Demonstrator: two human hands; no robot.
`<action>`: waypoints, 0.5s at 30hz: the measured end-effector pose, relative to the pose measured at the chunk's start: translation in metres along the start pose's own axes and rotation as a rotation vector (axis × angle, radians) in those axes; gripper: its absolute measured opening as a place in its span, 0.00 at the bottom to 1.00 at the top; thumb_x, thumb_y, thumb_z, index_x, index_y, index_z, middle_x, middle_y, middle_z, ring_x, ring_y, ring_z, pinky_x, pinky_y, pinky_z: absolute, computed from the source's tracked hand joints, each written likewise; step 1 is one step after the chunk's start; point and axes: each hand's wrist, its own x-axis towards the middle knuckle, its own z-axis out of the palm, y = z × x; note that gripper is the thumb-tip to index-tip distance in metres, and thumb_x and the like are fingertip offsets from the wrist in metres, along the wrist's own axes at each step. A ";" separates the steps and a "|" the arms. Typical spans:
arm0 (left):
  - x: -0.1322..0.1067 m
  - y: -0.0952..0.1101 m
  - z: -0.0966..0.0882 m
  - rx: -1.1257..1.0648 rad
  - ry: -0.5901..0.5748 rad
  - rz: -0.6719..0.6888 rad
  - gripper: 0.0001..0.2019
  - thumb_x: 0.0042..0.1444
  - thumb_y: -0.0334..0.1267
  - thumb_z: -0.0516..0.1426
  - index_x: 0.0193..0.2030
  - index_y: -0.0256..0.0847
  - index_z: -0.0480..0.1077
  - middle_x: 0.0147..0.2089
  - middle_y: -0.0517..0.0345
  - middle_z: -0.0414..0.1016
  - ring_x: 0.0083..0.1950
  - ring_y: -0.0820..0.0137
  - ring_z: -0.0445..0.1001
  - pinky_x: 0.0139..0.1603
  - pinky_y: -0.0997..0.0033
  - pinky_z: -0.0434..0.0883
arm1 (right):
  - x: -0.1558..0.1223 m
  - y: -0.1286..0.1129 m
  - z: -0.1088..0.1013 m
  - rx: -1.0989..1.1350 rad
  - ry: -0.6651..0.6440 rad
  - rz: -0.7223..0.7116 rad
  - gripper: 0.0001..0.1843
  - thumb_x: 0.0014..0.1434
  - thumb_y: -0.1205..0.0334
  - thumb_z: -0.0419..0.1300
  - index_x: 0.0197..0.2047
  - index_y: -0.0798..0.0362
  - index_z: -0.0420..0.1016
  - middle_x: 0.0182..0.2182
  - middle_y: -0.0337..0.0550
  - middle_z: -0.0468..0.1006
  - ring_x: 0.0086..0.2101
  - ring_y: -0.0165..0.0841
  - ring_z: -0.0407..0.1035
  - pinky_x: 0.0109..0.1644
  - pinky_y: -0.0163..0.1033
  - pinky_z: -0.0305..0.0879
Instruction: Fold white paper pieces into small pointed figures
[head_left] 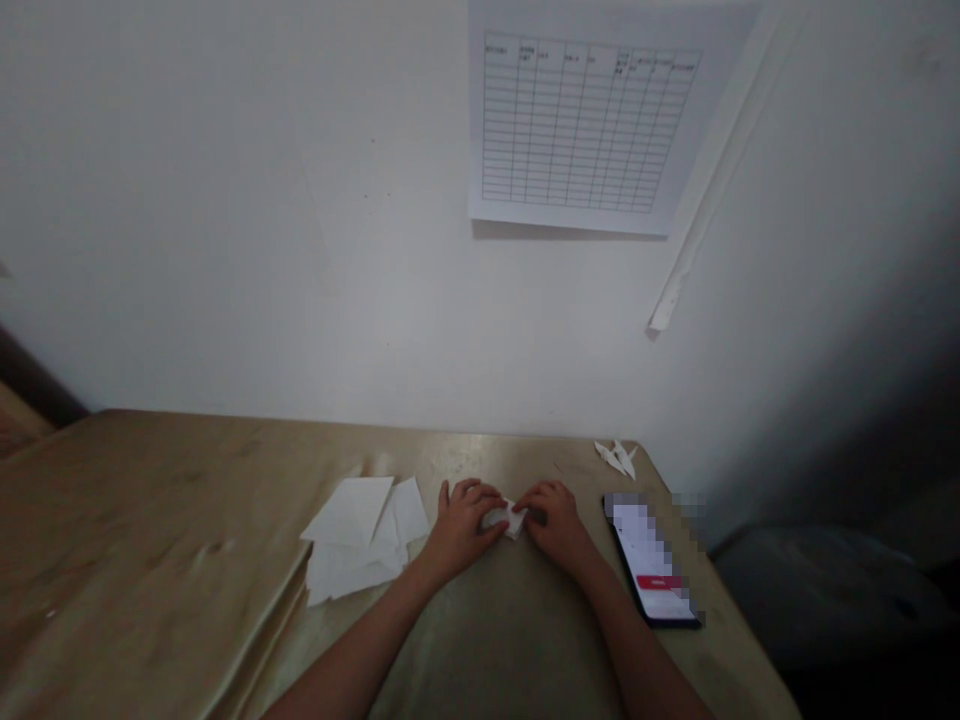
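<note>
Between my two hands, a small folded piece of white paper (513, 521) lies on the table near its far edge. My left hand (469, 520) grips its left side, with the thumb in front and the fingers curled over behind. On the right side, my right hand (551, 515) pinches the paper with bent fingers. The fingertips cover parts of the paper, so its exact folds cannot be made out. Just left of my left hand is a loose pile of white paper sheets (356, 535), overlapping at different angles.
Folded white paper shapes (616, 458) lie at the table's far right corner. A phone (652, 565) with a lit screen rests by the right edge. The table (150, 540) has a wrinkled brownish cover and meets a white wall, where a printed grid sheet (577, 130) hangs.
</note>
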 end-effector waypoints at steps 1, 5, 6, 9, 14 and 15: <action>0.000 0.000 0.000 0.004 0.003 -0.001 0.15 0.59 0.44 0.62 0.53 0.57 0.76 0.59 0.60 0.76 0.67 0.54 0.61 0.71 0.30 0.38 | 0.000 0.000 0.000 -0.011 -0.003 0.007 0.19 0.54 0.73 0.58 0.41 0.42 0.83 0.41 0.42 0.81 0.51 0.41 0.66 0.62 0.50 0.54; 0.000 0.002 0.002 0.016 0.020 0.002 0.15 0.59 0.43 0.61 0.53 0.58 0.76 0.59 0.59 0.76 0.67 0.53 0.60 0.70 0.30 0.38 | 0.001 0.003 0.000 -0.044 0.004 0.016 0.17 0.56 0.71 0.58 0.42 0.43 0.83 0.42 0.43 0.81 0.52 0.42 0.65 0.62 0.50 0.52; 0.000 0.002 0.002 0.021 0.022 0.003 0.14 0.60 0.44 0.61 0.53 0.58 0.76 0.58 0.59 0.75 0.67 0.53 0.60 0.71 0.30 0.39 | 0.000 0.004 0.001 -0.050 0.010 0.017 0.17 0.56 0.71 0.58 0.42 0.43 0.83 0.42 0.43 0.81 0.52 0.42 0.65 0.63 0.50 0.52; 0.000 0.003 0.003 0.039 0.025 0.007 0.14 0.60 0.44 0.61 0.52 0.57 0.77 0.59 0.59 0.75 0.67 0.53 0.60 0.71 0.30 0.39 | 0.000 0.004 0.001 -0.066 0.023 0.027 0.16 0.57 0.70 0.59 0.42 0.43 0.83 0.43 0.43 0.80 0.52 0.42 0.65 0.63 0.50 0.51; 0.000 0.003 0.005 0.058 0.034 0.008 0.13 0.59 0.43 0.62 0.52 0.56 0.77 0.59 0.58 0.75 0.67 0.53 0.60 0.71 0.29 0.38 | -0.001 0.003 0.000 -0.091 0.013 0.025 0.15 0.58 0.70 0.59 0.42 0.43 0.83 0.42 0.43 0.80 0.51 0.41 0.66 0.64 0.51 0.50; 0.000 0.003 0.006 0.060 0.038 0.009 0.14 0.59 0.43 0.62 0.52 0.56 0.77 0.59 0.58 0.75 0.67 0.53 0.60 0.71 0.29 0.38 | 0.000 0.002 -0.001 -0.095 0.011 0.026 0.15 0.58 0.70 0.59 0.42 0.43 0.83 0.42 0.43 0.80 0.52 0.41 0.66 0.64 0.51 0.49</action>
